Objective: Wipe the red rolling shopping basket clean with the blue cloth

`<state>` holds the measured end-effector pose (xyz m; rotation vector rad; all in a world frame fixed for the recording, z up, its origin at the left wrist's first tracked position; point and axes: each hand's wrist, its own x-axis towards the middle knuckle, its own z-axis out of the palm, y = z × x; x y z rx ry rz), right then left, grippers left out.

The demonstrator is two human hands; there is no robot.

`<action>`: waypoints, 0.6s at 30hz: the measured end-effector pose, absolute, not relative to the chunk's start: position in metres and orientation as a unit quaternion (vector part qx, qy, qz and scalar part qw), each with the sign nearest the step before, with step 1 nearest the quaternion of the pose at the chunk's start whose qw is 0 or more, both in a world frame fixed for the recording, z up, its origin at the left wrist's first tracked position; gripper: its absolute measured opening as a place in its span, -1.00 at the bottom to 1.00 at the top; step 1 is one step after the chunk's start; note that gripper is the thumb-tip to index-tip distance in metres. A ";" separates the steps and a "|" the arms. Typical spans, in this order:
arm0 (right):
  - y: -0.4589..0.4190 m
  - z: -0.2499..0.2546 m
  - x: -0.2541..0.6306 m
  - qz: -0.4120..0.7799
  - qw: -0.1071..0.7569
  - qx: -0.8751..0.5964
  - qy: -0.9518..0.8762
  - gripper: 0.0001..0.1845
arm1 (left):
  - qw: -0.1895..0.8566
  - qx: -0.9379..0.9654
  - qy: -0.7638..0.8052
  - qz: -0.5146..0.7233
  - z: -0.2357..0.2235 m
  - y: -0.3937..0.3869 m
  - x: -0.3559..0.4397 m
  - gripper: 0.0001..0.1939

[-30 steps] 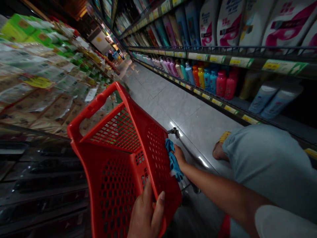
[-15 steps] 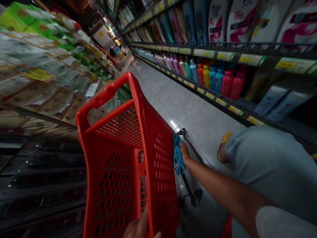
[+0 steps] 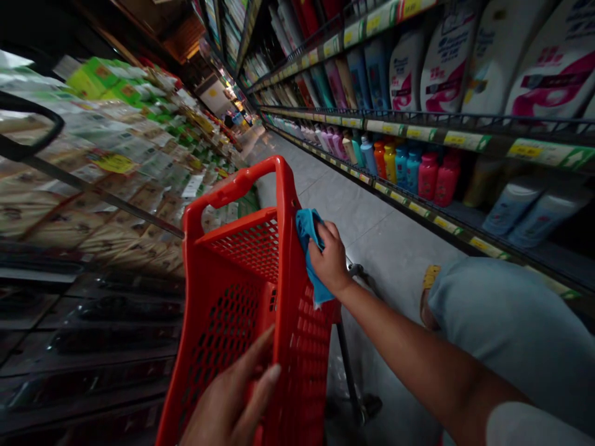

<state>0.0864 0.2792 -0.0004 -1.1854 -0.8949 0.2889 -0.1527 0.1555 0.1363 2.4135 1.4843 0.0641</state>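
The fingers (image 3: 325,238) of the right hand (image 3: 331,260) are curled and pressed together, pinching a blue cloth (image 3: 307,243) against the top edge of a red perforated plastic shopping basket (image 3: 235,316), and the cloth's end hangs down its side wall. The left hand (image 3: 225,396) sits lower, its fingers loosely spread across the mesh wall, though any grip is hard to tell. The basket lies directly ahead of and below both hands, tilted, its long axis running from the looped handle (image 3: 232,189) at the far end down to the bottom of the view. The right hand is nearer that handle, the left nearer the basket's lower end. A thin metal pole (image 3: 346,365) and small caster (image 3: 370,406) show beyond the basket, above a tiled floor (image 3: 372,226).
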 end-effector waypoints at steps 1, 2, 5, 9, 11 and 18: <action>0.271 -0.013 0.082 0.152 0.707 -0.569 -0.392 -0.59 | 0.145 0.835 0.527 0.066 0.141 0.173 -0.127 -0.47; 0.263 -0.030 0.077 0.179 0.680 -0.607 -0.369 -0.63 | 0.129 0.831 0.531 0.100 0.143 0.189 -0.101 -0.43; 0.243 -0.087 0.066 0.258 0.593 -0.702 -0.299 -0.80 | 0.009 0.822 0.556 0.124 0.130 0.223 -0.039 -0.43; 0.244 -0.109 0.061 0.283 0.577 -0.715 -0.276 -0.86 | -0.104 0.776 0.605 0.144 0.100 0.233 -0.008 -0.41; 0.259 -0.084 0.064 0.271 0.595 -0.698 -0.294 -0.88 | -0.150 0.764 0.608 0.152 0.092 0.232 -0.009 -0.43; 0.299 0.033 0.091 0.116 0.696 -0.559 -0.435 -0.71 | -0.218 0.779 0.557 0.188 0.087 0.233 -0.027 -0.49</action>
